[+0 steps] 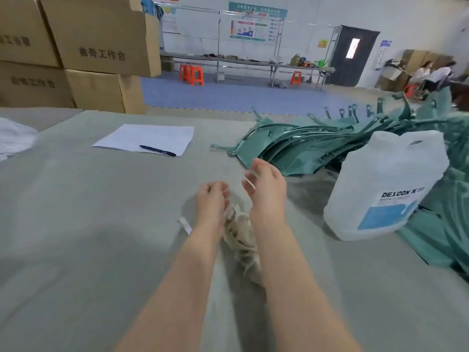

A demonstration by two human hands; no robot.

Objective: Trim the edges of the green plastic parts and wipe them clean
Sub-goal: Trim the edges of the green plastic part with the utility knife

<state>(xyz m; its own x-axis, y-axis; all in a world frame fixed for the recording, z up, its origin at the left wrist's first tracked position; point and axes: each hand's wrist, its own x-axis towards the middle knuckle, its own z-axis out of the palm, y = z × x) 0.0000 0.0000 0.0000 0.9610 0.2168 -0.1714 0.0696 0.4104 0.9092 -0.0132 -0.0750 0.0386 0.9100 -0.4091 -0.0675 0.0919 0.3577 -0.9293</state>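
Hovering above the rag (241,235) toward the table's (88,224) near edge, the right hand (266,194) shows its grip apart, the left hand (212,201) curled, contents unclear. Green parts (304,146) pile at the far-right corner; reaching could topple the jug (385,189) beside them.

Only one view is given, from a camera worn on the person's head, so the scene is seen from above and behind the two forearms, which reach forward from the lower edge. The camera is turned forward and down onto the grey table (76,224), and the left hand (212,199) and the right hand (266,191) are seen close, near the middle of the picture. As a wide lens is used, the far hall with the long bench (253,62) is also taken in, and straight lines are bent near the edges.
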